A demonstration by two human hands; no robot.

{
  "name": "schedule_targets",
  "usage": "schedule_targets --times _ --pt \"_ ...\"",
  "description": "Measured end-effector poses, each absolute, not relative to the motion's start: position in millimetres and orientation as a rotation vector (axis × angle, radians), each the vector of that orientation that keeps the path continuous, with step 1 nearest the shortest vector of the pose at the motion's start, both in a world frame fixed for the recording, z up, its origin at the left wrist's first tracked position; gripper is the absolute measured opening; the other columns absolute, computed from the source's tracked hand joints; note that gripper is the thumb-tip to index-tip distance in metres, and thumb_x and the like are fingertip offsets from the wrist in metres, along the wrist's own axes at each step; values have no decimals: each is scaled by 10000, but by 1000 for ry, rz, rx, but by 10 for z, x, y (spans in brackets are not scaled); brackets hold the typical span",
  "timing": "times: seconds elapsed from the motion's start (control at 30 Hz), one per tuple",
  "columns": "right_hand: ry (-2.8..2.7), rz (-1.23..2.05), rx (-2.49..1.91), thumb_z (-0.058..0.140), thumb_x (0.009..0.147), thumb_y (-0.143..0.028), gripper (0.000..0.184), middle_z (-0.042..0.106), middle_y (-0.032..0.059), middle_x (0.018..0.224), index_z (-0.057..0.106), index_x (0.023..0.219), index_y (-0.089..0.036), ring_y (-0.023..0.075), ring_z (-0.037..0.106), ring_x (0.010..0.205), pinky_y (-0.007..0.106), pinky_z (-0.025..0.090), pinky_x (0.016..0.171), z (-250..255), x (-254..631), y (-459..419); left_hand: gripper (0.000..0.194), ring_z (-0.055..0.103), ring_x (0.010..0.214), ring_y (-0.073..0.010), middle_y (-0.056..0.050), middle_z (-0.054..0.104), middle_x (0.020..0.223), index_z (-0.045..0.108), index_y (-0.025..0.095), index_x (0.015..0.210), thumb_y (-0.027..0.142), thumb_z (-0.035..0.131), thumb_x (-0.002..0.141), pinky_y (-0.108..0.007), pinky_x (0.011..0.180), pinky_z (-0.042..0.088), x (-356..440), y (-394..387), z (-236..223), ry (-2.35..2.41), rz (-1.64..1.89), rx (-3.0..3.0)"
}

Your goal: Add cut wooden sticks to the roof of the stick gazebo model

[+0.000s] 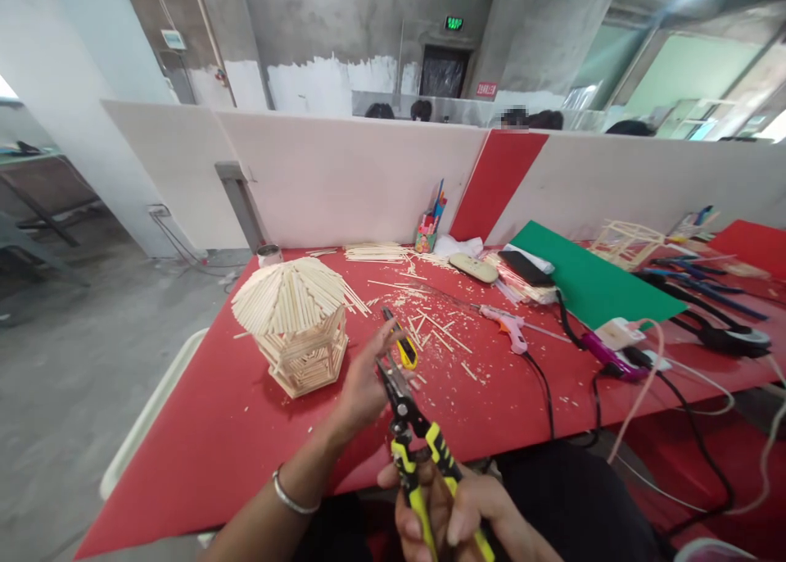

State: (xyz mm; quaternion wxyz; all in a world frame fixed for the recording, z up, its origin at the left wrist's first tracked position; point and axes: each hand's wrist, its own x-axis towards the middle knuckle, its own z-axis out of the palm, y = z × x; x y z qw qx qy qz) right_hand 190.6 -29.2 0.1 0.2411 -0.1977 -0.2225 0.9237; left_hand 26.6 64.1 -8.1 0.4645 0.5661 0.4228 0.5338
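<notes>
My right hand [467, 505] is wrapped round the yellow-and-black handles of a pair of pliers [402, 419], which point up and away from me. The handles are spread and the jaws look slightly parted. Close against the jaws is my left hand [365, 382], fingers bent together around the tips; what they pinch is too small to make out. Just beyond those fingers a yellow-and-black utility knife [405, 349] lies on the red tabletop [246, 447]. To the left stands a small pavilion model [300, 324] of thin wooden sticks, with a wide pointed roof.
Loose sticks [377, 252] and cut scraps [442, 333] lie across the table. A pink glue gun [507, 324], a purple power strip [614, 357] with cables, and a green board [589, 283] are at the right. A pen cup [426, 233] stands by the white partition [344, 177].
</notes>
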Motion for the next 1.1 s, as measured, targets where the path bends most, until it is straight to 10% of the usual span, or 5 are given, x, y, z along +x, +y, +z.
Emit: schedule_targets --times 0.17,0.4,0.73,0.93,1.1 --pt "-499 2518 -507 496 510 -264 498 506 18 786 641 979 -179 127 490 698 255 385 682 19 1832 -368 418 682 698 -214 -65 722 673 627 139 1025 242 772 647 -312 656 528 255 547 46 861 1180 1103" --pt "-771 2419 -640 476 482 -284 592 580 56 838 624 1043 -167 181 562 731 343 442 754 -3 2003 -348 289 635 537 -153 -46 675 587 656 115 626 369 792 610 -263 558 516 145 545 -73 977 1152 1078" --pt "-1902 97 -2292 560 769 -383 638 596 223 1013 481 1321 -72 366 569 967 478 404 801 -112 2324 253 484 657 534 -190 -56 679 696 554 125 1106 456 648 766 -290 460 514 86 464 -145 1011 1089 1043" --pt "-1983 -40 -1933 511 846 -355 479 560 186 1201 542 1266 -127 334 507 1108 461 365 910 -166 2080 465 158 655 850 -210 -55 682 821 604 192 768 343 631 805 -314 703 528 9 319 -120 1292 1262 1317" --pt "-2092 235 -1751 353 926 -286 390 650 122 959 584 1202 -135 257 608 879 355 434 754 90 1590 782 169 615 827 -202 -67 650 874 702 184 749 293 599 825 -319 748 499 -20 280 -36 1432 1348 1588"
